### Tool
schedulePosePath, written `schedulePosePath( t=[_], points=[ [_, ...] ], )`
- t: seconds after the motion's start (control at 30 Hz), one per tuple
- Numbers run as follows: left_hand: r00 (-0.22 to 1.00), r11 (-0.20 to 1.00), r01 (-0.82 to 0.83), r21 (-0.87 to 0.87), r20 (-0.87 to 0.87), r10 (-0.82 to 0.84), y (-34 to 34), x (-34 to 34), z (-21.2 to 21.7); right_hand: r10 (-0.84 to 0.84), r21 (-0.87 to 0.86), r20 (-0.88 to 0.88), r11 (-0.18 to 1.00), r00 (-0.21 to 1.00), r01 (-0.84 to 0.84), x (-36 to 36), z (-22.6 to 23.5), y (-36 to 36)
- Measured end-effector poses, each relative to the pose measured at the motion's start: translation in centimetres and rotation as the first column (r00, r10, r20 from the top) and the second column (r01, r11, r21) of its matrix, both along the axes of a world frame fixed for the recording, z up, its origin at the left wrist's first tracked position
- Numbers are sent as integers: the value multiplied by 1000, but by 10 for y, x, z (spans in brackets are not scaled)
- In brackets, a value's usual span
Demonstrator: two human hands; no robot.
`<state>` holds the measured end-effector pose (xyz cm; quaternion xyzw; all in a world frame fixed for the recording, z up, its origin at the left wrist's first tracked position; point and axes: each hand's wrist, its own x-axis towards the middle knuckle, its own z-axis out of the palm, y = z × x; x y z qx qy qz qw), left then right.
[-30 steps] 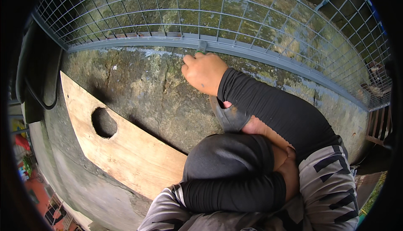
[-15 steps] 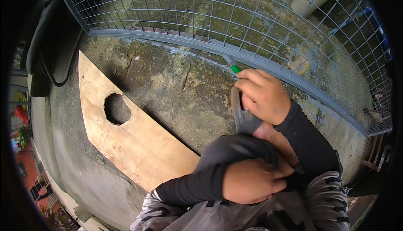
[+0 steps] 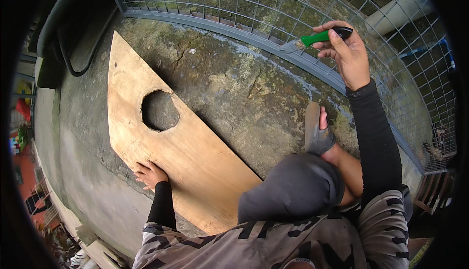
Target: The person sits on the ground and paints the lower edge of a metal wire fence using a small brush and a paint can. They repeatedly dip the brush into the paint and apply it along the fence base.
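Plywood, in the form of a long pale-brown board (image 3: 195, 161) with one pointed end and a round hole (image 3: 159, 110) cut through it, is laid flat on a mottled grey concrete ledge (image 3: 234, 83). Its pointed end is directed toward the far left corner, and its broad end is hidden beneath the person's dark-hooded head (image 3: 293, 191). The long left edge of the board is run close along the outer edge of the ledge, beyond which an open drop to the ground is seen. Between the right edge of the board and the grey wire mesh fence (image 3: 254, 5) a wide strip of bare concrete is left free. The far side of the ledge is closed off by the grey bottom rail (image 3: 205, 24) of the fence.

The left hand (image 3: 150, 173) is spread flat, fingers apart, and is pressed on the board near its left edge, below the hole. Nothing is gripped by it.

The right hand (image 3: 344, 49) is raised in front of the fence, well apart from the board, and is closed around the green handle of a small metal-bladed scraper tool (image 3: 312, 39), whose blade is pointed left toward the rail.
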<state>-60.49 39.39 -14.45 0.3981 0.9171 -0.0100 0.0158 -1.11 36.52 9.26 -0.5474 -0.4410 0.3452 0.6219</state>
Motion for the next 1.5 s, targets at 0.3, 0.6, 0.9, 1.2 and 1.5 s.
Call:
schedulePosePath(
  t=[0.3,0.6,0.9,1.2,1.5],
  points=[
    [994,993,113,-22,5,-113,-14,-15,-5,361,-365,184,889,914,-277,-44,66,166],
    [981,981,193,-20,3,-193,-14,5,-17,629,-712,341,658,699,-244,-65,199,255],
    [979,974,191,124,51,-199,-2,20,-42,-3,-277,619,935,785,222,-58,273,100],
    [955,963,20,270,280,-98,6,-18,-7,-110,-157,526,962,843,223,-3,159,-32],
    [867,828,-27,560,425,-259,162,20,52,-401,-80,271,896,875,436,-36,64,-5]
  ],
)
